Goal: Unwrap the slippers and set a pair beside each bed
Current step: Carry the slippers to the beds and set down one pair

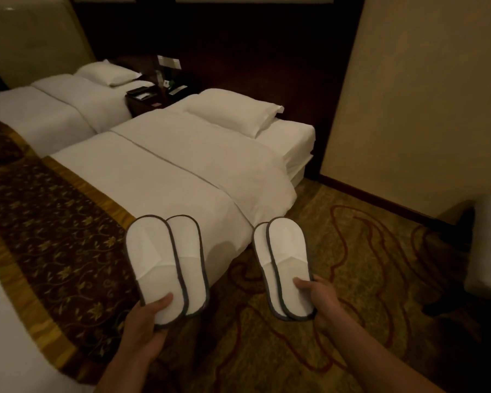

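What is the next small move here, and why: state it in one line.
Probably lower the right pair, held in the right hand, onto the carpet beside the near bed. No wrapping shows on it or on the left pair in the left hand, and that bed's edge lies just ahead.

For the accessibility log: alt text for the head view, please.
The left hand and right hand each grip a pair of white grey-trimmed slippers, left pair and right pair, in front of the near bed and patterned carpet. A second bed lies beyond, with a dark nightstand between them.
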